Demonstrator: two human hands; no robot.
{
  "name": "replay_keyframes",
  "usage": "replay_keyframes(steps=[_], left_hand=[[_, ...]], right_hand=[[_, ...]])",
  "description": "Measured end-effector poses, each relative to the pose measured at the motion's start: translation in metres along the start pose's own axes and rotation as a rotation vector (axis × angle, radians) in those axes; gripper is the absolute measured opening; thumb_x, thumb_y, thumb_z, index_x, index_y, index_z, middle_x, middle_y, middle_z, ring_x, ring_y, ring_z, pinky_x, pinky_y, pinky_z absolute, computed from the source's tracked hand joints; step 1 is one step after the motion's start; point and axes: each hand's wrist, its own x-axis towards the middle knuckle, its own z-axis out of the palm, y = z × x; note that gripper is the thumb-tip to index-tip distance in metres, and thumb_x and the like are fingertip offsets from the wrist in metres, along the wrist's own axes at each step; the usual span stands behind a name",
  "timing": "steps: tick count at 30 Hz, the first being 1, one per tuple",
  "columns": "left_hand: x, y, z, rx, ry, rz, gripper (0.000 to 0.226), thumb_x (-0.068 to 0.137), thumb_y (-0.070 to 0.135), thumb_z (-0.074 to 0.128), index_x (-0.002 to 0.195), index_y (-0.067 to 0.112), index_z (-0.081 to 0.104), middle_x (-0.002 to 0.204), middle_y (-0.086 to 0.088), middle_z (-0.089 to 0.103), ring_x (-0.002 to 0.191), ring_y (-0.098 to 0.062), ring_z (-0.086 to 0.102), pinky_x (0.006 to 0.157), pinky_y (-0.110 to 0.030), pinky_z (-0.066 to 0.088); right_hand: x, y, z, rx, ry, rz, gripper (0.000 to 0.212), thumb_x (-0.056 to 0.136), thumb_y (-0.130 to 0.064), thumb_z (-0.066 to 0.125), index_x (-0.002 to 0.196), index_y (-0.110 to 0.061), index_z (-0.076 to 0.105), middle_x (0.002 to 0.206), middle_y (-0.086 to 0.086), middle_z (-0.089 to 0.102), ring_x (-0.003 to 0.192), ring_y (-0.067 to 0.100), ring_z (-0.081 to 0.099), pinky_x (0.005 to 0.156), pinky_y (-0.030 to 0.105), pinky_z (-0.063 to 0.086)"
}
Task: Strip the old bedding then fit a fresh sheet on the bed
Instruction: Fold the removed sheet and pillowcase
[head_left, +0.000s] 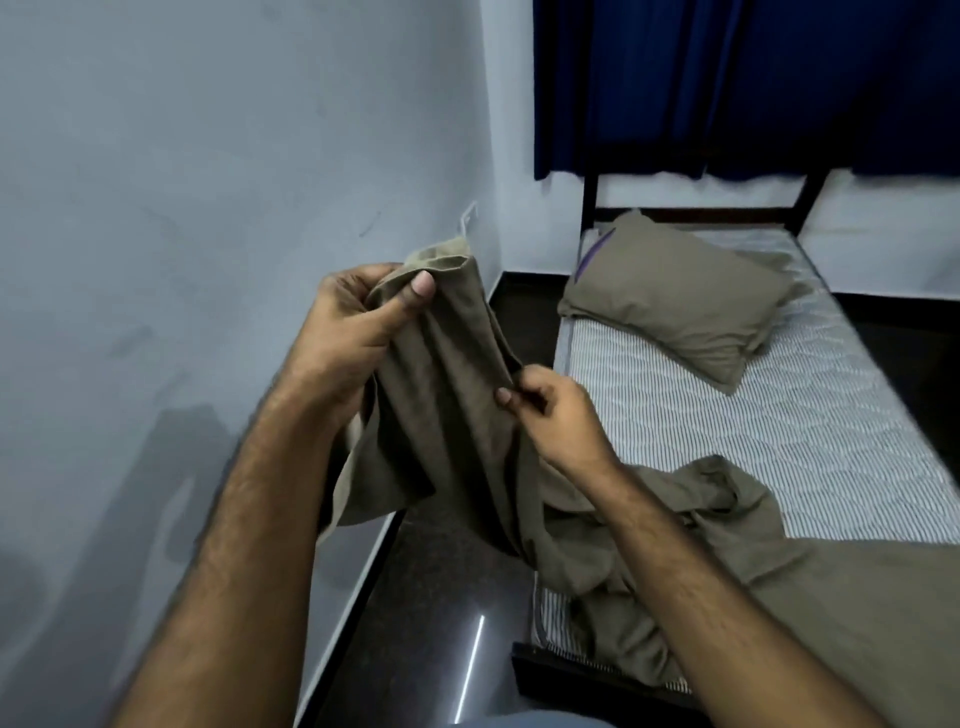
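An olive-brown sheet (447, 410) hangs bunched in front of me, and its rest trails down onto the bed's near end. My left hand (348, 332) grips the sheet's upper edge, thumb pressed on the cloth. My right hand (556, 410) pinches a fold lower on the sheet's right side. The striped mattress (779, 426) lies mostly bare. A pillow (680, 301) in a matching olive case rests at the head of the bed.
A pale wall (208, 208) runs along the left, with a strip of dark glossy floor (431, 597) between it and the bed. A dark bed frame (696, 213) and blue curtain (727, 78) stand behind the pillow.
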Motion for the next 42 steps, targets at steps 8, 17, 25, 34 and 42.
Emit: replay_keyframes(steps=[8,17,25,34,42], left_hand=[[0.009,0.029,-0.039,0.001,-0.133,0.044,0.011,0.087,0.021,0.071,0.089,0.012,0.076,0.083,-0.002,0.074,0.078,-0.013,0.069,0.072,-0.025,0.057],[0.045,0.033,-0.075,0.165,-0.059,0.155,0.040,0.094,0.032,0.072,0.094,-0.008,0.066,0.090,-0.015,0.058,0.084,-0.025,0.048,0.072,-0.044,0.035],[0.116,0.044,-0.068,0.907,0.122,0.495,0.051,0.088,0.059,0.058,0.069,0.013,0.047,0.055,0.000,0.036,0.057,-0.014,0.036,0.054,-0.039,0.031],[0.159,-0.020,-0.019,0.958,-0.036,0.225,0.031,0.087,0.056,0.070,0.094,0.027,0.075,0.083,0.007,0.073,0.084,-0.016,0.067,0.068,-0.032,0.049],[0.124,-0.076,-0.045,0.010,0.300,-0.008,0.049,0.104,0.053,0.046,0.099,0.014,0.075,0.084,0.001,0.072,0.066,-0.007,0.060,0.058,-0.022,0.045]], right_hand=[[0.033,-0.028,0.032,-0.176,-0.103,-0.141,0.013,0.093,-0.031,0.068,0.104,-0.027,0.074,0.142,-0.012,0.049,0.125,0.018,0.046,0.108,0.033,0.041],[0.064,-0.042,0.022,0.257,0.166,-0.088,0.023,0.102,-0.016,0.050,0.114,-0.017,0.070,0.110,-0.004,0.074,0.105,0.012,0.065,0.097,0.039,0.050],[0.060,-0.067,0.010,0.215,0.054,0.083,0.067,0.079,-0.084,0.051,0.118,-0.029,0.053,0.100,0.003,0.069,0.086,0.015,0.065,0.075,0.033,0.054],[0.034,-0.135,-0.027,0.551,-0.327,0.245,0.020,0.088,-0.015,0.065,0.104,-0.006,0.073,0.100,0.010,0.075,0.087,0.016,0.071,0.077,0.025,0.058],[0.082,-0.197,-0.027,0.850,-0.018,0.202,0.024,0.094,-0.008,0.054,0.118,-0.007,0.057,0.092,0.014,0.071,0.085,0.024,0.071,0.084,0.038,0.060]])
